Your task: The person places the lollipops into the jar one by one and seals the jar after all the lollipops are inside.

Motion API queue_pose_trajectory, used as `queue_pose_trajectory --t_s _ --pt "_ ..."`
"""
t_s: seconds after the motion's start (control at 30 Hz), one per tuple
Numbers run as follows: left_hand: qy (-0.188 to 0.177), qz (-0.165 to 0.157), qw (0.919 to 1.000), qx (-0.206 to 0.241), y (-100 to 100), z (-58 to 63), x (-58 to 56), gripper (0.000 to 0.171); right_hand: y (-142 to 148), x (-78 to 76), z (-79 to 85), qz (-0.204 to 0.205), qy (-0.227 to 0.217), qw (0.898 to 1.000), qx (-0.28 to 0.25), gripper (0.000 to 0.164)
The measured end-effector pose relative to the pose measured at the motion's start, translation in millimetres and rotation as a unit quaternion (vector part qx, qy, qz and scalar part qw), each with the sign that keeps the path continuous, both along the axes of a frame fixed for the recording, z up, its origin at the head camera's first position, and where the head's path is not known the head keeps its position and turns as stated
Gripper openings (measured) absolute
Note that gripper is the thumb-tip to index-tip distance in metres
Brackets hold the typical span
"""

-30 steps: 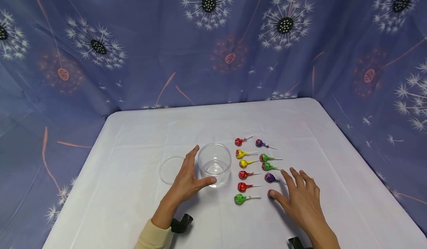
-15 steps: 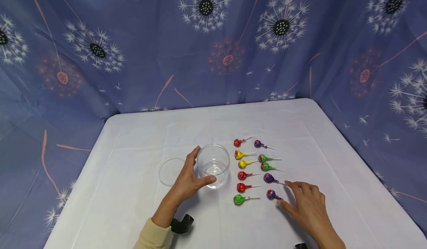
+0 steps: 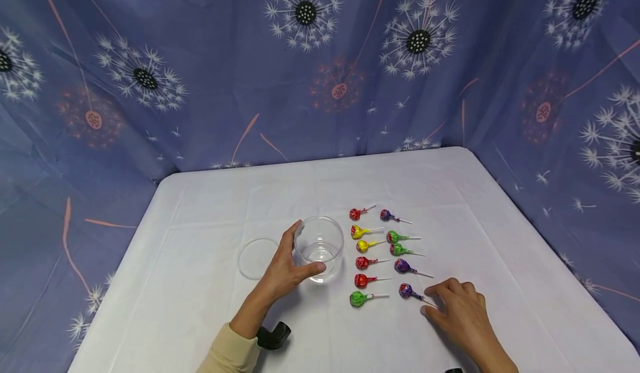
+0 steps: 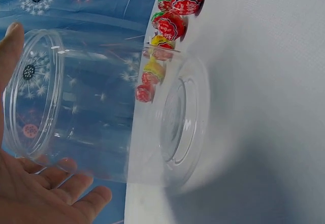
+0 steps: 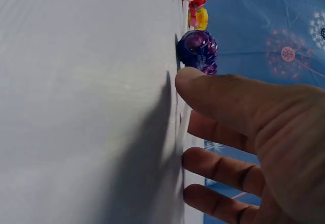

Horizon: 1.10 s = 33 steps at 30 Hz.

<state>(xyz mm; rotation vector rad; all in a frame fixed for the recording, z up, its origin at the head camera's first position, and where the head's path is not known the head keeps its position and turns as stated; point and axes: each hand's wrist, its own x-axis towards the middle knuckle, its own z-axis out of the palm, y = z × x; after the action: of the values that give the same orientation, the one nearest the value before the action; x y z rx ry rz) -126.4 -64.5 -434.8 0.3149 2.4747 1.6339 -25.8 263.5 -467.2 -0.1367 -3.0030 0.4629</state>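
Observation:
In the head view, my left hand [image 3: 285, 270] holds a clear plastic jar [image 3: 325, 245], thumb across its near side and fingers along its left. The left wrist view shows the jar [image 4: 101, 102] standing on the white cloth, with lollipops visible through its wall. My right hand [image 3: 462, 312] is at the stick of the nearest purple lollipop [image 3: 406, 291], thumb and index finger on either side with a gap between them. Another purple lollipop [image 3: 402, 265] lies just beyond. In the right wrist view the thumb partly hides a purple wrapped candy [image 5: 198, 49].
Several wrapped lollipops lie in two columns right of the jar, including a green one [image 3: 358, 299], a red one [image 3: 361, 280] and a yellow one [image 3: 357, 231]. A clear round lid [image 3: 255, 259] lies left of the jar. A patterned blue curtain [image 3: 225, 84] surrounds the white table [image 3: 200, 206].
My right hand has drawn back from over the near purple lollipop's candy head to its stick end, with thumb and index finger coming nearer together. My left hand stays at the jar.

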Motion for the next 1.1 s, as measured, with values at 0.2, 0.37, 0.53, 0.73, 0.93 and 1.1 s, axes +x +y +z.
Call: queue_pose_trajectory --t_s 0.2,0.37,0.53,0.73,0.93,1.1 --pt "0.010 0.009 0.9999 -0.001 1.9 -0.6 0.4 0.101 2.4 -0.1 -4.5 0.002 0.017 1.000 0.000 0.023" --pt "0.014 0.014 0.9998 -0.004 2.7 -0.6 0.9 0.101 3.2 0.6 -5.8 0.004 0.038 0.999 -0.001 0.016" --pt "0.012 0.010 0.9999 0.001 2.9 -1.5 0.9 0.101 4.4 0.9 -7.5 0.011 0.060 0.998 -0.002 0.015" --pt "0.017 0.011 0.9998 -0.002 2.2 -1.4 1.4 0.100 4.2 0.9 -9.2 0.019 0.103 0.994 0.012 0.020" --pt "0.024 0.007 0.9997 -0.002 1.9 -2.0 1.1 0.100 2.4 0.5 -7.0 0.012 0.108 0.994 0.012 0.017" --pt "0.025 0.008 0.9996 0.002 1.2 -2.6 1.6 0.099 0.7 -3.8 -1.9 0.022 0.136 0.990 0.008 0.017"
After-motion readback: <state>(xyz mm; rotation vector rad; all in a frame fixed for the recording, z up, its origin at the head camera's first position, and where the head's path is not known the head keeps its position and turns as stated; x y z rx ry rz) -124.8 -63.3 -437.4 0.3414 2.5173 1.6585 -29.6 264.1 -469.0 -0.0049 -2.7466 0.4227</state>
